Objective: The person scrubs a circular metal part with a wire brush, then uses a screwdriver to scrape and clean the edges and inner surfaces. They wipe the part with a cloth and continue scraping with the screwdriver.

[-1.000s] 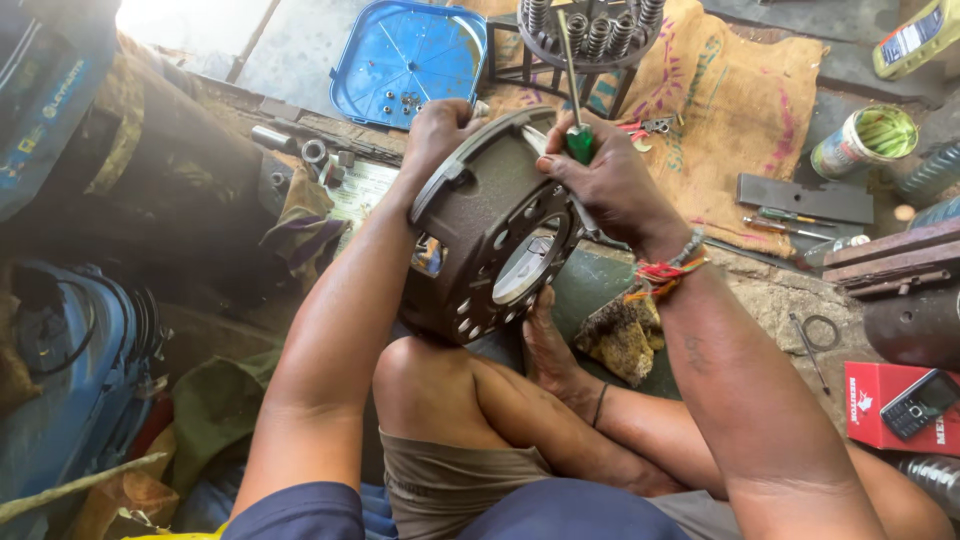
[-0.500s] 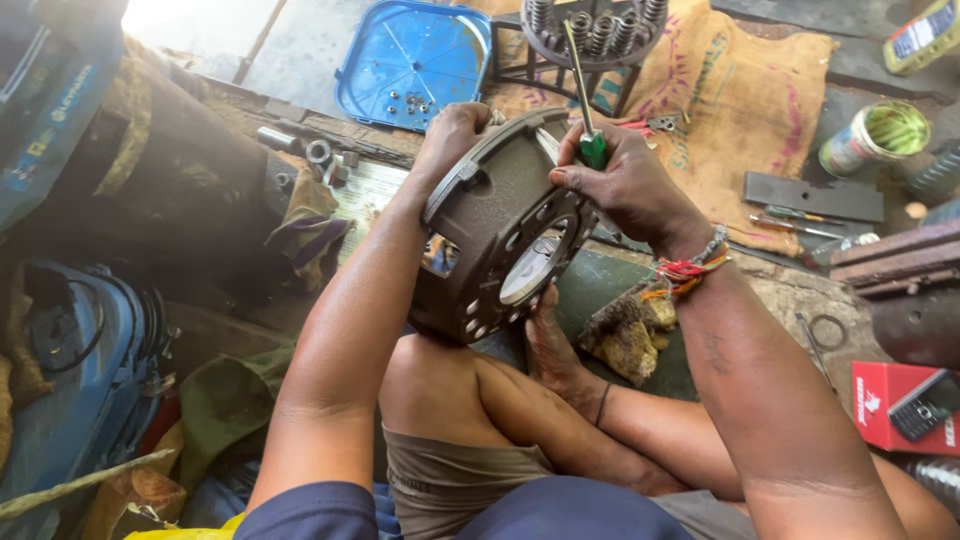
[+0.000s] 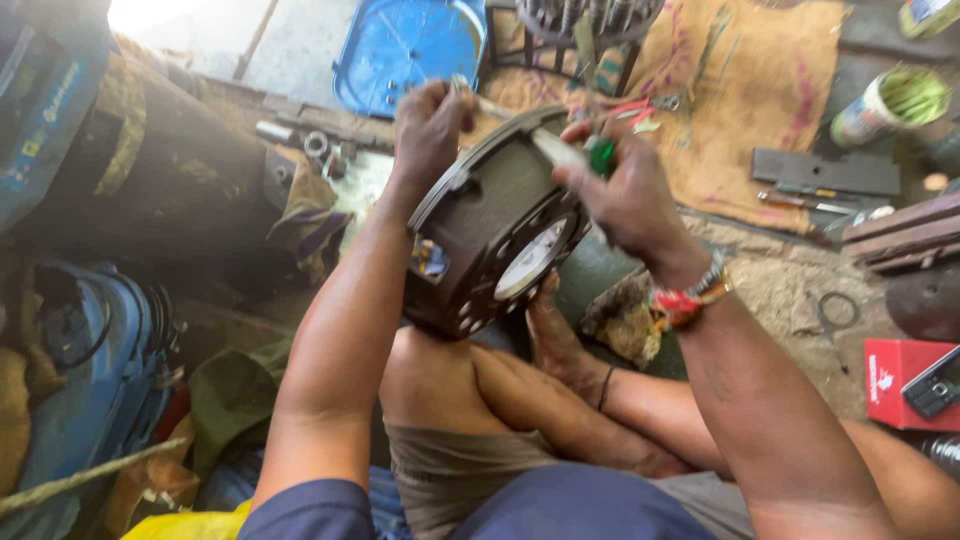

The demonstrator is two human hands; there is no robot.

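Here, left hand [image 3: 430,125] fisted above brown metal housing [image 3: 490,225] – right hand [image 3: 620,190] grip clamping green-handled screwdriver [image 3: 600,155].

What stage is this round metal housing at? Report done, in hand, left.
Done: cannot tell; small loose nuts lie in the blue tray.
In hand: the left hand grips the top rim of the round metal housing; the right hand presses a green-handled screwdriver against its edge.
Left: unclear; the housing rests on the knee, unmounted.

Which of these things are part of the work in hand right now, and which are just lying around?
In use:
round metal housing, gripped at its rim by the left hand
green-handled screwdriver, in the right hand

Lying about:
blue tray
burlap sack
tin can
red box
phone
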